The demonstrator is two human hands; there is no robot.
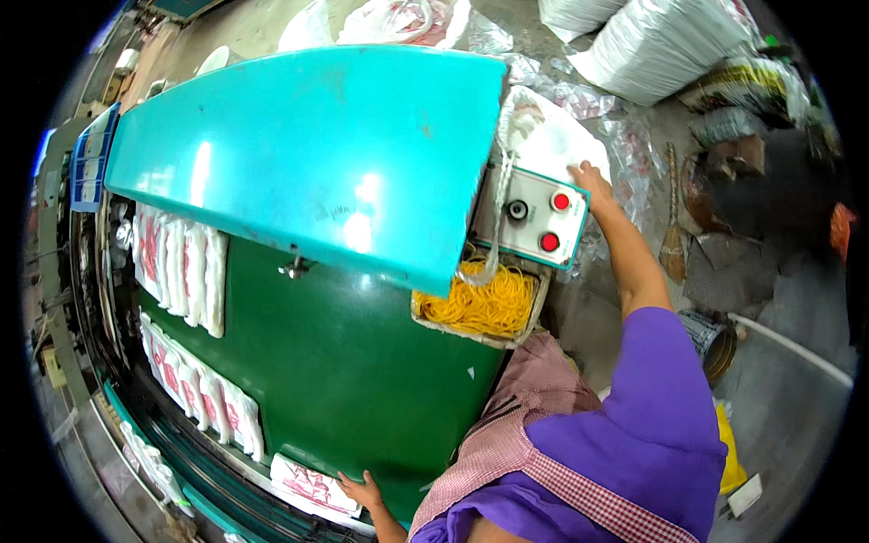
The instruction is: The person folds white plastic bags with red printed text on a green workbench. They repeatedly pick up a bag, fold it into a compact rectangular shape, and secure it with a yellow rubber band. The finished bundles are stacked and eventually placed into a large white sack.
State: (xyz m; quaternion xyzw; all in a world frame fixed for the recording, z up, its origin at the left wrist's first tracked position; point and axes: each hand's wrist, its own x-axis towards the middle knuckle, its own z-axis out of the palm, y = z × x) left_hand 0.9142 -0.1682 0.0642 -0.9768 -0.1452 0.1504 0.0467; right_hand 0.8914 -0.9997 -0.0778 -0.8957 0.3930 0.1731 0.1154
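Note:
My left hand (362, 490), its fingers spread, is beside a flat stack of white plastic bags with red print (315, 482) at the near edge of the green tabletop (353, 389). Whether the fingertips touch the stack is hard to tell. My right arm reaches out past a control panel (534, 213) with two red buttons and a black knob. At its end, my right hand (593, 184) lies against white plastic (552, 136) behind the panel, fingers stretched out and partly visible. Neither hand visibly holds anything.
A turquoise machine cover (308, 154) spans the far side of the table. Yellow rubber bands (484, 303) fill a box below the panel. Rows of folded white bags (204, 389) lie at left. Large white sacks (661, 50), a broom (674, 249) and a metal can (715, 348) stand right.

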